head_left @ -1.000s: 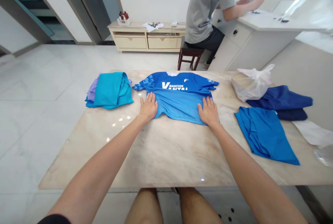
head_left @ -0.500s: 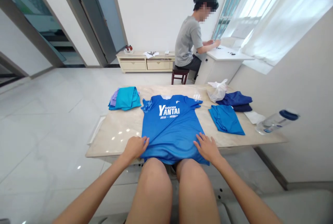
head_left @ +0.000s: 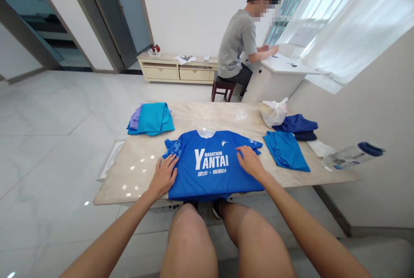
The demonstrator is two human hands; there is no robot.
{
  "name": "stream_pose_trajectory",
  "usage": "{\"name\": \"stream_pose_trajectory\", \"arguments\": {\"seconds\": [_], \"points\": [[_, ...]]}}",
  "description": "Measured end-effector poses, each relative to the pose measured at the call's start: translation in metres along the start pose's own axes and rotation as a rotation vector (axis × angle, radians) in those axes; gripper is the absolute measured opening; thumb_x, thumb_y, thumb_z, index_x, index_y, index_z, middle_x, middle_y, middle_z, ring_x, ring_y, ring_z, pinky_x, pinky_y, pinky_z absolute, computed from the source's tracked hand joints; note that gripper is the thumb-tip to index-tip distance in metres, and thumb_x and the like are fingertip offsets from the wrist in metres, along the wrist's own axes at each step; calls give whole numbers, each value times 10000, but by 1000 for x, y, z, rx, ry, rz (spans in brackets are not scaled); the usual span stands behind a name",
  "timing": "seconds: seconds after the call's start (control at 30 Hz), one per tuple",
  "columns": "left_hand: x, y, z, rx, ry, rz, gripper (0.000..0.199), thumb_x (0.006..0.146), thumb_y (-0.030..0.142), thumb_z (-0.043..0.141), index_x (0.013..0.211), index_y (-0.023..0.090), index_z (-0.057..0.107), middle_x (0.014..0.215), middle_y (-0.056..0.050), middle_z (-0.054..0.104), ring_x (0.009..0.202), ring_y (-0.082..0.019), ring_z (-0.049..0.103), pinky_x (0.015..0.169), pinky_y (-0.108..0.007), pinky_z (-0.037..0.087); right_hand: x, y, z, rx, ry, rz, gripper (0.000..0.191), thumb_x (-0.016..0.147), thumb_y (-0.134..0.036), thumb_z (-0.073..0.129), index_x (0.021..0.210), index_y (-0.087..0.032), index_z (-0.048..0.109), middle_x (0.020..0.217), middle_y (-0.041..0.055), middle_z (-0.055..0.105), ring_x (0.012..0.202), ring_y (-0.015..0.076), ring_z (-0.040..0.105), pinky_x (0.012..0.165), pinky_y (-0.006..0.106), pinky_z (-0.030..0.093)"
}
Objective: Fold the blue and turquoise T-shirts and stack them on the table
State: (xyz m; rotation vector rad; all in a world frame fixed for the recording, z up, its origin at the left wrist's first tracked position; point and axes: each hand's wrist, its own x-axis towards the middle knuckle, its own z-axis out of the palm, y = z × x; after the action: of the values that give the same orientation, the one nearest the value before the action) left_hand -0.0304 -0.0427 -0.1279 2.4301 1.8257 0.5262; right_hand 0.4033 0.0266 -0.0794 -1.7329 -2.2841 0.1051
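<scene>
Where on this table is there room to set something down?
Free marble tabletop lies behind the blue jersey, between the teal pile and the white plastic bag, and beside the left hand. The right end is crowded: folded blue shirt, navy clothes, water bottle.

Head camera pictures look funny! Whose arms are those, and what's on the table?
These pictures come from a camera worn on someone's head, looking down, so you see what they see. The arms and legs are theirs. Their left hand and right hand lie open on a blue YANTAI marathon T-shirt, holding nothing. The marble table also has folded teal clothing, folded blue clothing and a white plastic bag. Farther back, another person sits at a white desk.
</scene>
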Motion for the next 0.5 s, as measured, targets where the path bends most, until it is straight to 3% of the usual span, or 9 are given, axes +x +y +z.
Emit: {"name": "stream_pose_trajectory", "arguments": {"seconds": [0.13,0.23,0.3,0.4,0.5], "points": [[-3,-2,3,-7,44,25,545,1129,306,390,1630,228,589,1740,-137,515,1649,-340,425,1376,-689,240,94,12,30,0,-30,-45,475,1082,-356,518,1508,-177,630,1415,207,653,1331,380,602,1187,533,482],[-3,0,4,-22,57,37,550,1124,304,426,1650,226,568,1751,-138,498,1647,-341,421,1389,-661,230,160,20,41,-80,-159,-6,661,1014,-475,672,1587,-171,543,1462,228,640,1360,426,579,1157,562,476],[-4,0,4,-29,64,38,552,1125,305,433,1657,218,556,1752,-137,495,1647,-334,418,1399,-642,218,191,19,39,-121,-280,-1,659,969,-496,738,1530,-192,573,1357,195,717,1269,404,636,1083,533,492],[-4,2,4,-34,66,24,541,1133,311,420,1644,204,562,1748,-138,498,1648,-328,415,1399,-629,221,207,9,25,-152,-393,-62,354,950,-378,738,1263,-218,697,1087,101,790,1057,315,705,1043,482,453],[-4,4,2,-33,52,14,535,1137,314,403,1628,187,574,1736,-147,510,1642,-331,418,1394,-628,229,178,-2,3,-140,-412,-166,153,933,-270,716,1077,-222,732,1040,69,786,1048,275,705,1088,456,392]]}}
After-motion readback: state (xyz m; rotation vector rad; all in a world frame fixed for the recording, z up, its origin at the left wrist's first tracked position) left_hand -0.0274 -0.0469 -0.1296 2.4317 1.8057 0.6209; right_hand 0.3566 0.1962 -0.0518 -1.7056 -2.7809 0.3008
